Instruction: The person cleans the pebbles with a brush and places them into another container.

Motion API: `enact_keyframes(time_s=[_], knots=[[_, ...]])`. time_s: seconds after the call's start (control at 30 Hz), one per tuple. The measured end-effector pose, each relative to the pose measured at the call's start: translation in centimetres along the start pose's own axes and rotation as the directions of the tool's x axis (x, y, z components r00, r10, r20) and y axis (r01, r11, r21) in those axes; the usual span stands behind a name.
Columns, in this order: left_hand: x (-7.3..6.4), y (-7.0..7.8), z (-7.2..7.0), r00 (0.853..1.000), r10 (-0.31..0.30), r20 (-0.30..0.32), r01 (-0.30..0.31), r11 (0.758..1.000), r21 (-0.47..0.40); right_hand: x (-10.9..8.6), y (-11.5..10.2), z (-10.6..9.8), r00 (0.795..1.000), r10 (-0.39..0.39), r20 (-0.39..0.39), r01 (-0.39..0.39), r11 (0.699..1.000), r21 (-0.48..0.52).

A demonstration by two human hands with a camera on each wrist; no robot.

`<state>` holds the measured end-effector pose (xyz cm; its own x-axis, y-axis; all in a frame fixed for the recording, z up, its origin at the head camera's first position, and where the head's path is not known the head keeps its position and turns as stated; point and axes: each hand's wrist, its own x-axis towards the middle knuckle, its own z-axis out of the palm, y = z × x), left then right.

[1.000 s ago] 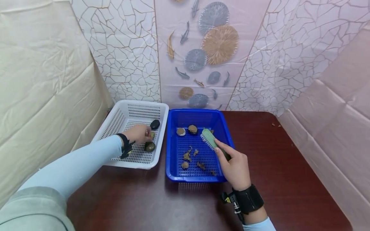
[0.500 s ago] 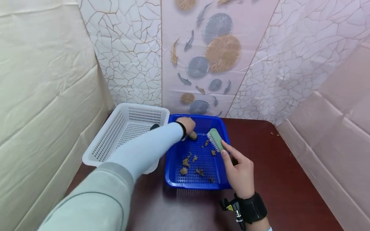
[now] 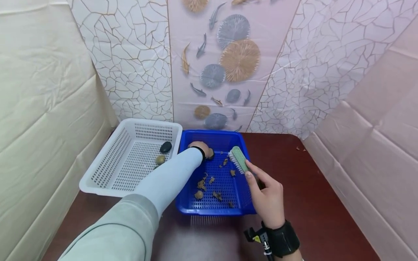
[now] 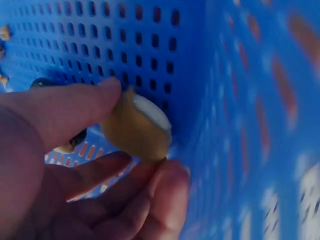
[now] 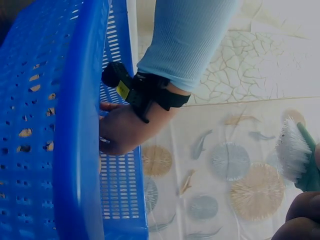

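My left hand (image 3: pixel 200 146) reaches into the far left corner of the blue basket (image 3: pixel 213 211). In the left wrist view its thumb and fingers pinch a white stone (image 4: pixel 152 111) caked with brown mud (image 4: pixel 132 132). A dark stone with a brown cap (image 3: pixel 211 154) lies right beside that hand, partly hidden by it. Over the basket's right side, my right hand (image 3: pixel 269 195) grips a green scrubbing brush (image 3: pixel 239 158), its white bristles facing left and down. The brush appears again at the edge of the right wrist view.
Several brown clumps (image 3: pixel 201 185) are scattered over the blue basket's floor. To its left stands a white basket (image 3: pixel 87 184) holding a black stone (image 3: pixel 166 147) and an olive stone (image 3: pixel 160 160); my left sleeve partly covers another. Patterned sheeting (image 3: pixel 209 72) rises behind the table (image 3: pixel 313 203).
My left hand has left the stones in the white basket and crossed right into the blue basket, onto the mud-caked white stone. The brush stays in my right hand, over the blue basket's right side.
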<state>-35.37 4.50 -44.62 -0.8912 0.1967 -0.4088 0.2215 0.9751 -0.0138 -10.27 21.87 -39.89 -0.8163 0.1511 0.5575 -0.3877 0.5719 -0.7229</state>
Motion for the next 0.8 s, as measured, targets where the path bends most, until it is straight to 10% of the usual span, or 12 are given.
enact_keyframes(time_s=[0.3,0.4,0.5,0.6,0.67,0.8], knots=[[-0.2,-2.2,-0.8,0.980,0.199,-0.022,-0.199,0.980,0.002,-0.1,0.0,0.2,1.000,0.006,0.006,-0.006,1.000,0.007],[-1.1,-3.1,-1.6,0.972,0.232,-0.042,-0.236,0.966,-0.106,-0.2,0.2,0.4,1.000,0.016,0.006,-0.016,1.000,0.011],[-1.5,-4.2,-1.9,0.955,0.280,-0.095,-0.295,0.904,-0.310,-0.3,0.5,0.5,1.000,0.026,0.003,-0.026,1.000,0.010],[-3.3,-4.8,-2.1,0.930,0.328,-0.166,-0.363,0.743,-0.562,-0.4,0.8,0.4,1.000,0.028,0.000,-0.028,1.000,0.011],[-5.8,-4.9,-2.3,0.921,0.339,-0.193,-0.365,0.575,-0.732,-0.3,1.0,0.5,1.000,0.026,-0.003,-0.026,1.000,0.006],[-9.7,-5.1,-1.2,0.924,0.322,-0.204,-0.250,0.108,-0.962,-0.1,1.4,0.7,1.000,0.019,0.006,-0.019,1.000,-0.003]])
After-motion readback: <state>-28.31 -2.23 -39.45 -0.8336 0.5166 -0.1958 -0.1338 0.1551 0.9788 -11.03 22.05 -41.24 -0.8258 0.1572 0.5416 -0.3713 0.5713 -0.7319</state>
